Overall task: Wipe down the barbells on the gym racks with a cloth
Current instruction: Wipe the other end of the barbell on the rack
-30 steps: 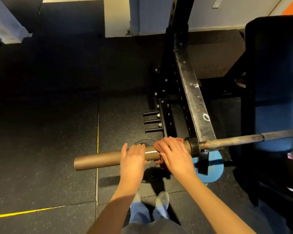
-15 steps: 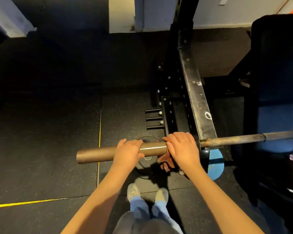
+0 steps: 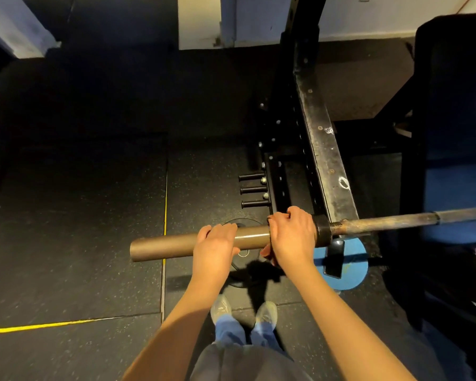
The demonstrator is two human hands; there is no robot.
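The barbell (image 3: 382, 224) lies across the rack (image 3: 322, 149), its shaft cut off at 3 o'clock. The left hand (image 3: 217, 243) has its grip clenched round the sleeve (image 3: 162, 247). The right hand (image 3: 291, 235), just beside the collar (image 3: 323, 233), grasps the cloth (image 3: 266, 250) against the sleeve; only a reddish edge shows below the fingers.

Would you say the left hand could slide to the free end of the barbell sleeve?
Probably yes: the left hand grips the barbell sleeve, and the stretch out to its end is bare.
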